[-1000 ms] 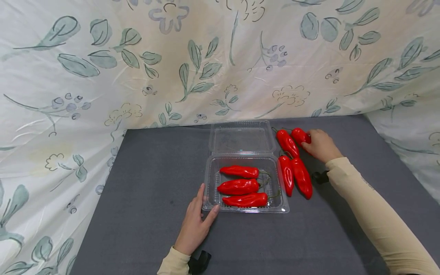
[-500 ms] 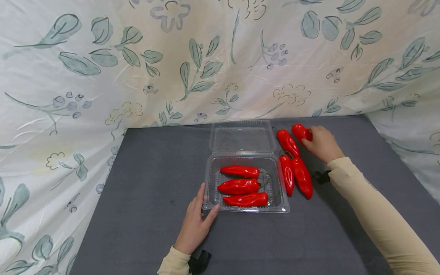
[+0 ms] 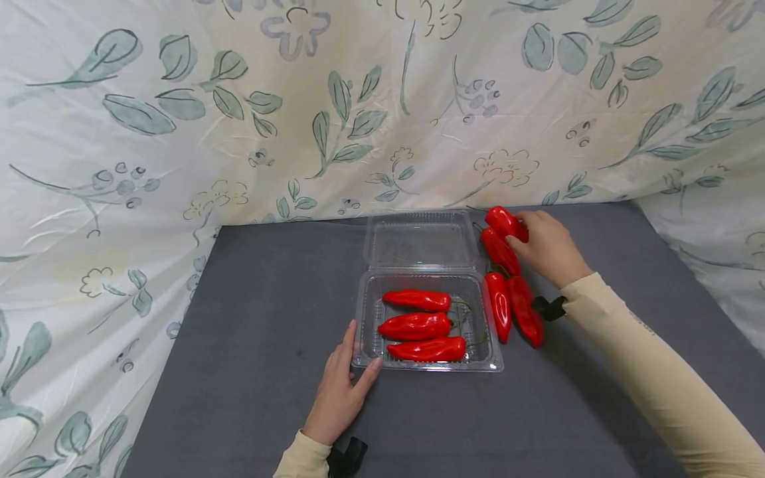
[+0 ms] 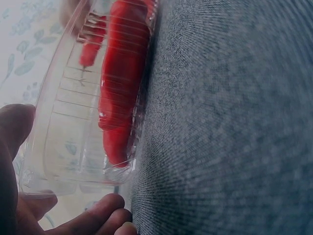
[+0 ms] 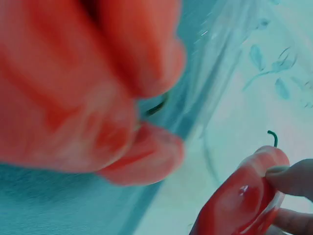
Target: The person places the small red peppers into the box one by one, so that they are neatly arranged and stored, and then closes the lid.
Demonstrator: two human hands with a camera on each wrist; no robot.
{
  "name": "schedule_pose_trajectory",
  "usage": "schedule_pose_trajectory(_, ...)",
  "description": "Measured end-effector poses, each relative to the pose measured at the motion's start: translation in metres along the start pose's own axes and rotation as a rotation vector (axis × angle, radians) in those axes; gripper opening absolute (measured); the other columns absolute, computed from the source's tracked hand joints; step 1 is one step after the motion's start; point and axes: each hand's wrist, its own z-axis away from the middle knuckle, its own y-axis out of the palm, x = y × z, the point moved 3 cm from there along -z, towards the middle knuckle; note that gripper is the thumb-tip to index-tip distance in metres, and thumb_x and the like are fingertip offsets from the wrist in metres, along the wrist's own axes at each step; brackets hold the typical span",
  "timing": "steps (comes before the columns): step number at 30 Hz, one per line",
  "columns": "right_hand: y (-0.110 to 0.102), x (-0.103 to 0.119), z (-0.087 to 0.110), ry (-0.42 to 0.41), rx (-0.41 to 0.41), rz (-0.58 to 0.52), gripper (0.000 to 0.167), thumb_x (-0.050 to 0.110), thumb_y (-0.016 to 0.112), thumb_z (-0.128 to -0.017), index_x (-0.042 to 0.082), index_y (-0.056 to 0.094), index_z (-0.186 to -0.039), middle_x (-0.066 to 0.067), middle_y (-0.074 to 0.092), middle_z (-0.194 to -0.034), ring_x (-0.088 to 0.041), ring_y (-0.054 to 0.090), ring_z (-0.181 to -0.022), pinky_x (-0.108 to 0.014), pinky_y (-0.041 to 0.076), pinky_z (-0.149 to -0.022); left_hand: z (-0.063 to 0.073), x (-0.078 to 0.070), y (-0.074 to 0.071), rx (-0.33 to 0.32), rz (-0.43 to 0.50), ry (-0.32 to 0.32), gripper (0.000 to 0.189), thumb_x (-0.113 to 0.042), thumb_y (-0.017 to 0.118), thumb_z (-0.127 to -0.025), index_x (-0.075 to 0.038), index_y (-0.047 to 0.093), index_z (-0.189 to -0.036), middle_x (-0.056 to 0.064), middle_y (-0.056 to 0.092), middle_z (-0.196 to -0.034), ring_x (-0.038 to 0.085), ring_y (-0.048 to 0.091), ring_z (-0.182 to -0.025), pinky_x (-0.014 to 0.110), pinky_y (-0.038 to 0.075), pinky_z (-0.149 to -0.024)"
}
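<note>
My right hand [image 3: 548, 244] pinches a long red pepper [image 3: 505, 222] near its stem end, above the back right of the table. In the right wrist view, thumb and fingers lie on either side of this pepper [image 5: 239, 196], whose green stem points up. Three red peppers [image 3: 414, 326] lie side by side in a clear plastic container [image 3: 360, 318], stems to the right. My left hand [image 3: 339, 392] rests at the container's front left corner, fingers along its left side and thumb at the front rim. In the left wrist view, peppers [image 4: 124, 73] show through the clear wall.
Three more peppers lie on the grey cloth right of the container: one further back [image 3: 499, 249], one against its side [image 3: 498, 307] and one beyond [image 3: 526, 315]. The container's clear lid [image 3: 421, 239] is folded back behind it. A patterned curtain [image 3: 382, 99] hangs behind.
My right hand has lifted its pepper off the cloth and carried it leftward, over the back loose pepper. My left hand and the container have stayed in place.
</note>
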Motion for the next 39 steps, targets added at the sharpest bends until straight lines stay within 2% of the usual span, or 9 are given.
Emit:
schedule_pose_trajectory(7,-0.008,0.025,0.006,-0.082,-0.057,0.007,0.049,0.01,0.068,-0.085,-0.01,0.05,-0.126,-0.028,0.055,-0.114,-0.038,0.055,-0.092,-0.053,0.052,-0.075,0.0,0.0,-0.002,-0.008,-0.003,0.023,0.083,-0.056,0.056,-0.091,-0.019,0.018,-0.154,0.007,0.052,-0.127,0.022,0.045,-0.118,0.036,0.049,-0.083)
schedule_pose_trajectory(15,-0.012,0.037,0.008,-0.148,-0.096,0.024,0.045,0.01,0.068,-0.085,-0.008,0.053,-0.124,-0.025,0.057,-0.112,-0.036,0.056,-0.092,-0.051,0.052,-0.075,-0.001,-0.001,-0.002,-0.009,-0.007,0.033,0.082,-0.05,0.059,-0.091,-0.018,0.018,-0.154,0.007,0.053,-0.127,0.021,0.045,-0.117,0.036,0.049,-0.083)
schedule_pose_trajectory(27,-0.013,0.047,0.015,-0.191,-0.11,0.013,0.045,0.01,0.068,-0.086,-0.008,0.053,-0.124,-0.024,0.057,-0.111,-0.035,0.055,-0.093,-0.05,0.051,-0.076,0.0,-0.001,-0.002,-0.01,-0.005,0.036,0.082,-0.049,0.059,-0.091,-0.019,0.017,-0.154,0.005,0.053,-0.126,0.019,0.045,-0.116,0.035,0.049,-0.083)
schedule_pose_trajectory(39,-0.012,0.07,0.025,-0.257,-0.113,0.026,0.048,0.012,0.072,-0.084,-0.007,0.053,-0.125,-0.023,0.059,-0.113,-0.034,0.056,-0.097,-0.05,0.053,-0.078,0.0,-0.002,-0.002,-0.009,-0.005,0.028,0.081,-0.043,0.062,-0.091,-0.018,0.018,-0.154,0.005,0.052,-0.126,0.018,0.044,-0.114,0.036,0.049,-0.084)
